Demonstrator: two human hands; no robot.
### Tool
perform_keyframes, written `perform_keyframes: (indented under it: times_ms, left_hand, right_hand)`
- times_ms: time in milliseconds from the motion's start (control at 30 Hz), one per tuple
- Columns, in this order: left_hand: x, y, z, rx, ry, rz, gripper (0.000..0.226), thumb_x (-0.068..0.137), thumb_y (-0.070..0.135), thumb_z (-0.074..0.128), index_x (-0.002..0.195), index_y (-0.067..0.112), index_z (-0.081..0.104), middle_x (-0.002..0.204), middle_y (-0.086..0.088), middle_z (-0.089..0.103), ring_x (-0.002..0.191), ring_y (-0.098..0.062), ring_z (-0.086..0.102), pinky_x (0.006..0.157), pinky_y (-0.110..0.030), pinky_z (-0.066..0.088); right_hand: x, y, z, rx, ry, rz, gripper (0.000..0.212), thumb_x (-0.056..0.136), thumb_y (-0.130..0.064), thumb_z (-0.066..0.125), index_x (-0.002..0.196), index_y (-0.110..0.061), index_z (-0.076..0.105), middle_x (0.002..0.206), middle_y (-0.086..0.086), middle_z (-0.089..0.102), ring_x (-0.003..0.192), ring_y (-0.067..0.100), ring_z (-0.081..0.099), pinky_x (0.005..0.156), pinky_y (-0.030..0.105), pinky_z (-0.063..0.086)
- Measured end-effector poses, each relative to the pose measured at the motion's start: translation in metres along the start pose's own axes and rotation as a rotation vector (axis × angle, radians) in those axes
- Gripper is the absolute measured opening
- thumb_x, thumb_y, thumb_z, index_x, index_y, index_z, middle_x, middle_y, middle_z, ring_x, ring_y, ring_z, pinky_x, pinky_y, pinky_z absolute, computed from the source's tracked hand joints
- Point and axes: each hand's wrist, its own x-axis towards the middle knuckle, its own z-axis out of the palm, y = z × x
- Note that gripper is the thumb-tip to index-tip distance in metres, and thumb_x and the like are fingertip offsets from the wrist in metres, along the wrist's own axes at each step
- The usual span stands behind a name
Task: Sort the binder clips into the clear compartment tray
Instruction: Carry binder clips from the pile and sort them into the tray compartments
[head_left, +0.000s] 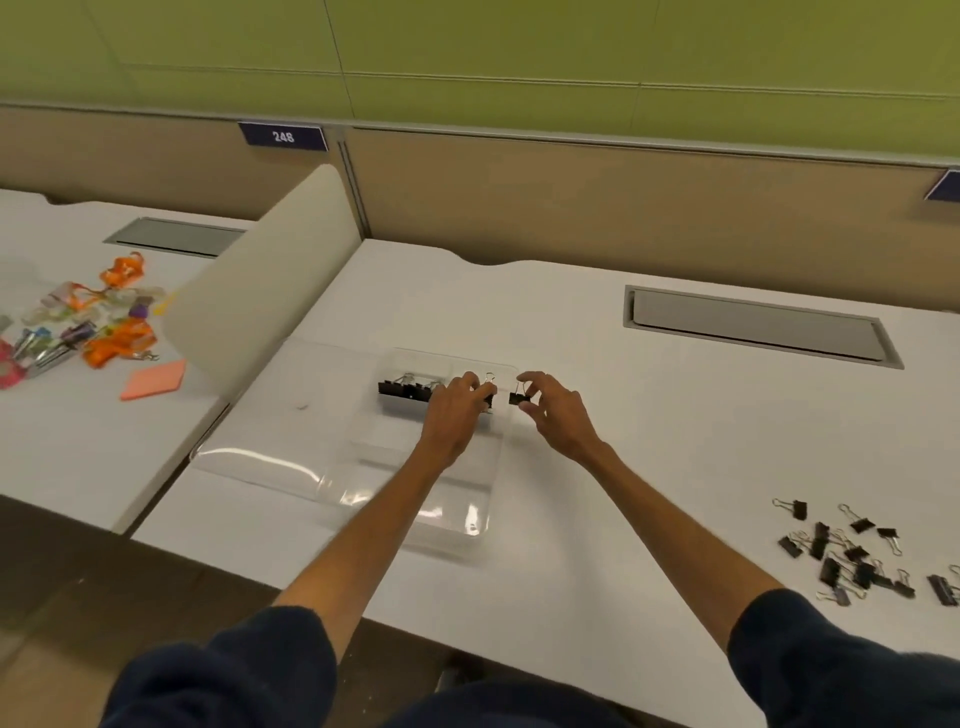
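Observation:
A clear compartment tray (457, 525) lies on the white desk in front of me. Black binder clips (408, 391) stand in a row in its far compartment. My left hand (457, 415) reaches over that compartment, its fingers curled round a black clip (489, 396) at the row's right end. My right hand (558, 415) pinches a small black binder clip (518, 398) between thumb and forefinger at the tray's far right edge. A loose pile of several black binder clips (852, 556) lies on the desk at the far right.
A clear lid (260, 447) lies left of the tray. A curved beige divider (260, 275) separates the neighbouring desk, which holds colourful clips and orange items (119, 338). A grey cable hatch (753, 325) is set into the desk behind.

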Motion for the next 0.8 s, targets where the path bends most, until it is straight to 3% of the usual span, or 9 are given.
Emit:
perform_keyframes:
  times_ms: [200, 333, 500, 667, 800]
  left_hand:
    - [-0.027, -0.066, -0.010, 0.024, -0.002, -0.066, 0.025, 0.087, 0.014, 0.064, 0.110, 0.023, 0.062, 0.100, -0.004, 0.061, 0.090, -0.025, 0.059, 0.066, -0.034, 0.038]
    - [-0.046, -0.106, -0.014, 0.026, -0.054, -0.082, 0.024, 0.091, 0.018, 0.060, 0.113, 0.024, 0.062, 0.107, -0.002, 0.060, 0.105, -0.023, 0.053, 0.077, -0.033, 0.036]
    - [-0.060, -0.145, -0.017, -0.025, -0.201, -0.041, 0.025, 0.093, 0.027, 0.058, 0.117, 0.023, 0.063, 0.117, -0.003, 0.061, 0.120, -0.021, 0.042, 0.085, -0.035, 0.036]
    - [-0.062, -0.169, -0.025, -0.071, -0.299, -0.011, 0.021, 0.094, 0.030, 0.057, 0.113, 0.027, 0.064, 0.110, -0.001, 0.064, 0.122, -0.021, 0.038, 0.087, -0.036, 0.034]
    - [-0.056, -0.175, -0.028, 0.022, -0.348, 0.045, 0.022, 0.095, 0.030, 0.054, 0.116, 0.028, 0.063, 0.112, 0.001, 0.065, 0.122, -0.023, 0.038, 0.088, -0.037, 0.034]
  right_hand:
    - [0.021, -0.048, 0.049, 0.047, -0.067, -0.034, 0.036, 0.090, -0.024, 0.063, 0.124, -0.027, 0.050, 0.106, -0.006, 0.065, 0.080, 0.008, 0.057, 0.090, 0.040, 0.047]
    - [0.027, -0.078, 0.079, 0.049, -0.101, -0.064, 0.040, 0.088, -0.021, 0.065, 0.124, -0.027, 0.049, 0.103, -0.005, 0.067, 0.091, 0.017, 0.063, 0.090, 0.045, 0.047]
    - [0.028, -0.099, 0.110, -0.008, -0.146, -0.105, 0.047, 0.085, -0.029, 0.069, 0.127, -0.024, 0.048, 0.096, -0.012, 0.065, 0.092, 0.015, 0.057, 0.091, 0.045, 0.044]
    - [0.030, -0.109, 0.125, -0.109, -0.164, -0.119, 0.047, 0.086, -0.032, 0.067, 0.128, -0.025, 0.048, 0.099, -0.010, 0.068, 0.113, 0.019, 0.051, 0.097, 0.046, 0.035]
    - [0.035, -0.116, 0.129, -0.170, -0.194, -0.090, 0.046, 0.087, -0.034, 0.065, 0.128, -0.023, 0.047, 0.099, -0.009, 0.068, 0.118, 0.018, 0.048, 0.099, 0.045, 0.028]
